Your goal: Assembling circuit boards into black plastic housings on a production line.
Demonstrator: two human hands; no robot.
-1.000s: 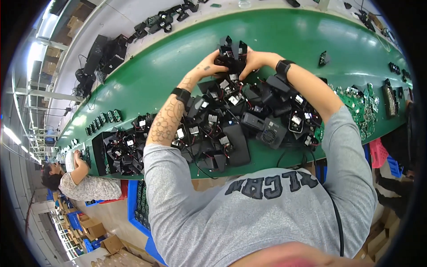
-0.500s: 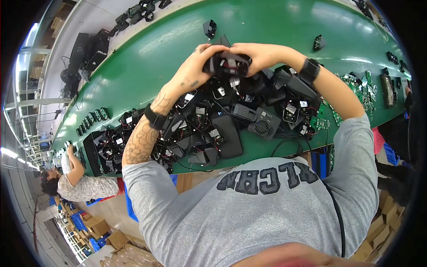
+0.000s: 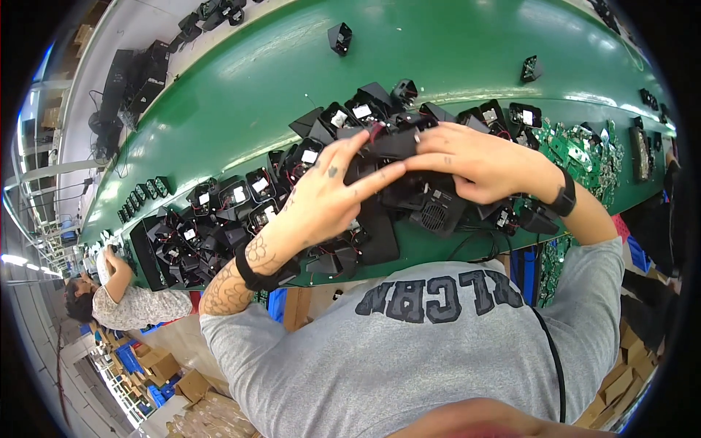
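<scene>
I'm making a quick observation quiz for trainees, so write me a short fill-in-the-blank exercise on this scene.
1. The table is coloured ____.
2. As the wearer sees it, the heap of circuit boards on the table lies to the ____ of the pile of black housings.
3. The left hand and right hand each have a black band at the ____.
4. The wearer's shirt is coloured ____.

Missing words: green; right; wrist; grey.

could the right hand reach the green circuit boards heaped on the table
Probably yes: the green circuit boards lie mostly uncovered to the right of the right hand, with no visible barrier between.
</scene>
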